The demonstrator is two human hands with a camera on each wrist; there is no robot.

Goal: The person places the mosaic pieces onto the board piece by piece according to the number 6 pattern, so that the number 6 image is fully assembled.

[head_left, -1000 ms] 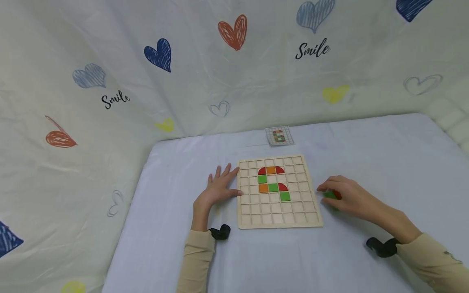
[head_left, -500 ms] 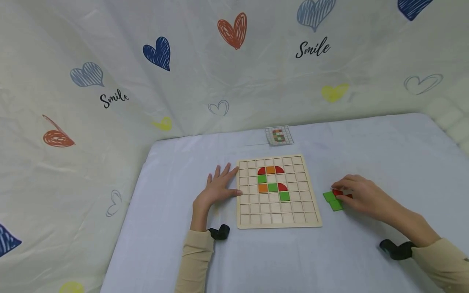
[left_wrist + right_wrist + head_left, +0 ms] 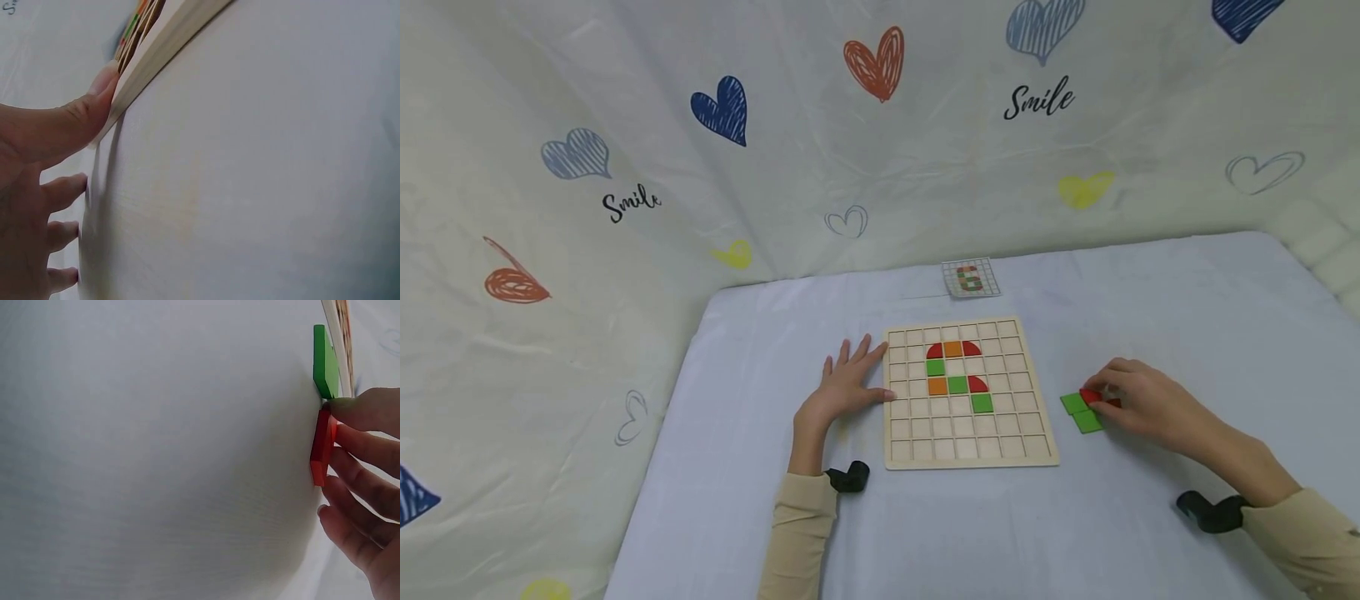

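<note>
A wooden grid board lies on the table, with red, orange and green tiles in some of its squares. My left hand is spread at the board's left edge. In the left wrist view the thumb rests on the board's rim. Right of the board my right hand pinches a red tile with a curved edge between thumb and forefinger. Two green tiles lie beside it on the cloth. Another red tile sits under the right hand's fingers, partly hidden in the head view.
A small pattern card with a coloured grid design lies behind the board. White cloth covers the table. Behind it hangs a pale sheet printed with hearts and the word Smile.
My right hand has moved right, off the green tiles, uncovering them, and its thumb and forefinger have come to the red tile. The left hand stays at the board's edge.
</note>
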